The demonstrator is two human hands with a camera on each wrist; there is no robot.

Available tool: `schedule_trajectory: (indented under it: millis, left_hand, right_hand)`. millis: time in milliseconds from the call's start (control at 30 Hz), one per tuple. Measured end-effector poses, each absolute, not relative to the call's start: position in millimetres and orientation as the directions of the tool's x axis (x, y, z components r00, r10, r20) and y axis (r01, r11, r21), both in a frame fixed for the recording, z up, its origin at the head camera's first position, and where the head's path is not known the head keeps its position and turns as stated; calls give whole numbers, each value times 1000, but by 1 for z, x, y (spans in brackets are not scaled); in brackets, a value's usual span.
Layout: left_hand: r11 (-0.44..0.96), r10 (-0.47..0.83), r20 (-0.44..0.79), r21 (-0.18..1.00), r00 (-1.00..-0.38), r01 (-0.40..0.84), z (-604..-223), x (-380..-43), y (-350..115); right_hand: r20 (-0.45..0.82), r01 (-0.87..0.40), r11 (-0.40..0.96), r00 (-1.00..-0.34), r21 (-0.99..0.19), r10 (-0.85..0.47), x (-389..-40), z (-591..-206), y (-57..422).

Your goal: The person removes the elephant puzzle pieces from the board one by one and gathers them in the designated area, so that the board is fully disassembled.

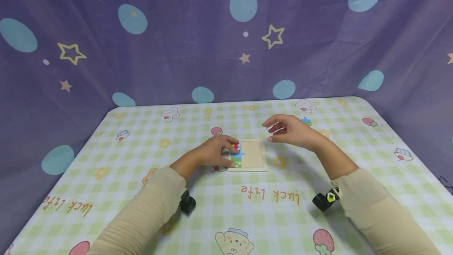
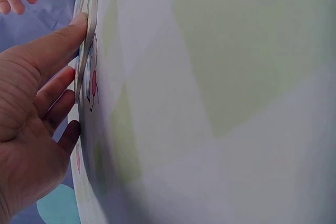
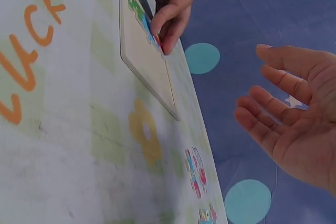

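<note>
I see the wooden puzzle tray [image 1: 252,154] on the bench [image 1: 198,223], between the two hands I am running. A strip of puzzle pieces [image 1: 239,156] fills its left side, and the strip's long way goes from near to far. The right part of the tray is bare wood.

My left hand [image 1: 215,150] touches the tray. Its thumb and bent fingers are on the left side, right at the strip. I cannot tell if they pinch it or just press.

My right hand [image 1: 291,131] is up in the air, past the tray's far right corner. Its fingers and thumb are spread apart with nothing in them, and they point left.

I think the loose pieces matter most. The blue and green loose piece [image 1: 306,121] lies far right, behind the back of my right hand, so the fingers point away from it. The red and blue loose piece [image 3: 197,174] lies right of the tray. My right hand is nearer to both. From its fingers, the bare wood is left and near.
</note>
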State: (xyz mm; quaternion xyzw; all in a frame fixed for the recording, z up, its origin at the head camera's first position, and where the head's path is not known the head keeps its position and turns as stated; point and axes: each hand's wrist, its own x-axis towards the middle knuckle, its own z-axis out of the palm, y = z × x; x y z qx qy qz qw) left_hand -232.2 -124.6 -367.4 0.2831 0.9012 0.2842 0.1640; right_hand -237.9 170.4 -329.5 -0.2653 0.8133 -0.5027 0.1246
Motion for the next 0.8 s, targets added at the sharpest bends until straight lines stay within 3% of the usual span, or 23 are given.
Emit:
schedule_trajectory:
  millis: [500,800]
  left_hand:
    - [689,595,-137,595,-792,415,-366,-232,-125]
    - [681,601,-114,591,-791,432,-367,-232,-126]
  right_hand:
    - [-3,-335,414,-775,-847,-632,-251,-339,138]
    - [-100,-278,474,-771,-835,-629,-256,-350,118]
